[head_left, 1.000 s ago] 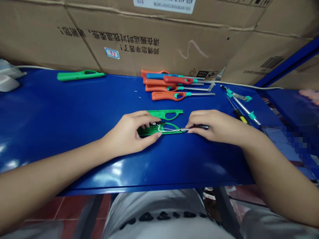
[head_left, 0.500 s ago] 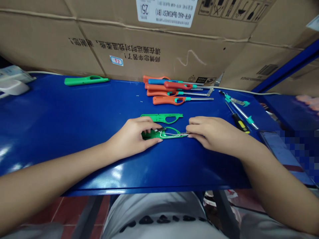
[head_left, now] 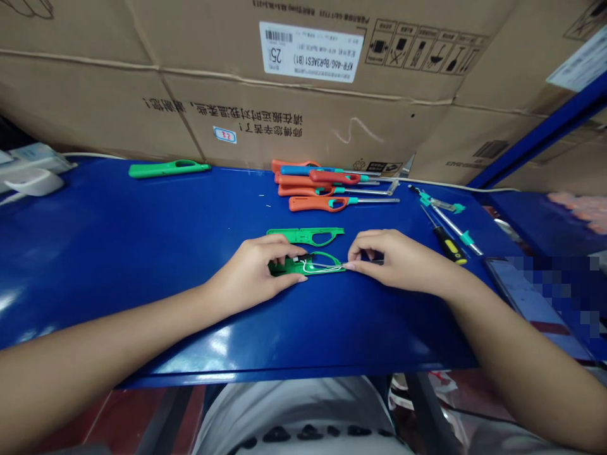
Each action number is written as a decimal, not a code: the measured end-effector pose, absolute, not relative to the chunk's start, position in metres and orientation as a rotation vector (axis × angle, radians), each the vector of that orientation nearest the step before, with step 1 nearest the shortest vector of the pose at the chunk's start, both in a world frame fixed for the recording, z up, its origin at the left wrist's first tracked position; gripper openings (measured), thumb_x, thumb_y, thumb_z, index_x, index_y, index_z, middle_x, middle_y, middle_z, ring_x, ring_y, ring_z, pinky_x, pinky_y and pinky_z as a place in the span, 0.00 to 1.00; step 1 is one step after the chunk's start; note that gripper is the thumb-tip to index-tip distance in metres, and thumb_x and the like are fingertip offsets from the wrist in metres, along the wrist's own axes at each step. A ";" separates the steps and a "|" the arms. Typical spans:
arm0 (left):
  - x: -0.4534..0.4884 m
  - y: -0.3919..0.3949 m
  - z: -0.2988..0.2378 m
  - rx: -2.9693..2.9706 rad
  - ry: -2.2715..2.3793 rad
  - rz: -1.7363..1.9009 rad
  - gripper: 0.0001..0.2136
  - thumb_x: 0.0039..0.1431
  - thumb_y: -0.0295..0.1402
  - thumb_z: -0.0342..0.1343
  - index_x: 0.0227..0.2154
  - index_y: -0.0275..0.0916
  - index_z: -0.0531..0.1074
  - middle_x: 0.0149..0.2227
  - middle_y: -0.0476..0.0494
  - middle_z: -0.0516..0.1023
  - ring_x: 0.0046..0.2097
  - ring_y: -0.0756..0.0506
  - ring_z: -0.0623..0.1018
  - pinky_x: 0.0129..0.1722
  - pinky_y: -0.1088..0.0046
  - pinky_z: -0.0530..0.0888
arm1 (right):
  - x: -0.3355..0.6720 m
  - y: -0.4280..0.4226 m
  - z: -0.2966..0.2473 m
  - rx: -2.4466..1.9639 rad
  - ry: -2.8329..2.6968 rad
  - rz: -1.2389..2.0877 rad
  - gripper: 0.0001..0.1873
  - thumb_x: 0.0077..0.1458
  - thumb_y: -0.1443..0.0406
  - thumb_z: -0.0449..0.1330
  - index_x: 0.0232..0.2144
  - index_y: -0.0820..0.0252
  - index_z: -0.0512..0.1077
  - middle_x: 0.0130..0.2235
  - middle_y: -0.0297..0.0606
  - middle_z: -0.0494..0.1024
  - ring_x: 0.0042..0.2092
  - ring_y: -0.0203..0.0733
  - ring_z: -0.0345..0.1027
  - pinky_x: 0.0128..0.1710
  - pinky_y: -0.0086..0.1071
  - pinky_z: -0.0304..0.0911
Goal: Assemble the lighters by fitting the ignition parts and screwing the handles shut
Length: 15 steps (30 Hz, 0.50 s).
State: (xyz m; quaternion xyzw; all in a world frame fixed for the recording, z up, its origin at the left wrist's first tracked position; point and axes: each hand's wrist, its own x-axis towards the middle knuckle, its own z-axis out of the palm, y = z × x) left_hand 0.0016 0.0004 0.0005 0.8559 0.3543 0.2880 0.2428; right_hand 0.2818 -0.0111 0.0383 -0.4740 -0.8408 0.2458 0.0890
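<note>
My left hand (head_left: pixel 258 265) is closed round the rear of an open green lighter shell half (head_left: pixel 284 268), thumb on the near edge and fingers over the far side. Inside the shell show a small black part and white wires (head_left: pixel 310 268) running toward the front. At the shell's front end my right hand (head_left: pixel 393 258) pinches with thumb and forefinger. A thin dark metal piece (head_left: pixel 377 261) shows between its fingers; its full shape is hidden. Just behind lies the other green shell half (head_left: pixel 308 236), inner side up.
Several orange and red lighters and a blue one (head_left: pixel 301 170) are piled at the back. A green lighter body (head_left: pixel 165 169) lies back left. On the right are a screwdriver (head_left: pixel 448 243), a metal lighter tube (head_left: pixel 448 218) and a phone-like slab (head_left: pixel 526 303). A cardboard box (head_left: pixel 190 88) stands behind.
My right hand has shifted its fingers at the shell's front end, and the dark metal piece now shows between them. My left hand keeps its hold. The camera view has tilted up slightly.
</note>
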 end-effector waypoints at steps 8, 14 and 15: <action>0.005 0.001 0.000 2.297 0.965 0.786 0.16 0.53 0.31 0.70 0.45 0.36 0.81 0.35 0.45 0.80 0.33 0.48 0.77 0.36 0.72 0.75 | 0.273 -0.004 0.031 -1.630 -2.229 1.098 0.16 0.53 0.54 0.66 0.24 0.60 0.72 0.22 0.28 0.65 0.25 0.33 0.54 0.25 0.28 0.51; 0.004 -0.002 0.001 2.297 0.960 0.804 0.13 0.55 0.32 0.69 0.44 0.37 0.81 0.33 0.47 0.79 0.32 0.49 0.77 0.35 0.73 0.76 | 0.277 -0.009 0.035 -1.414 -2.380 0.836 0.07 0.58 0.62 0.63 0.35 0.60 0.75 0.32 0.34 0.72 0.28 0.33 0.58 0.29 0.29 0.57; 0.003 -0.003 0.000 2.297 0.957 0.818 0.13 0.55 0.31 0.69 0.43 0.37 0.81 0.33 0.47 0.78 0.32 0.49 0.77 0.34 0.74 0.76 | 0.276 -0.012 0.035 -1.340 -2.405 0.785 0.06 0.60 0.64 0.62 0.39 0.60 0.75 0.36 0.35 0.72 0.29 0.33 0.59 0.30 0.29 0.58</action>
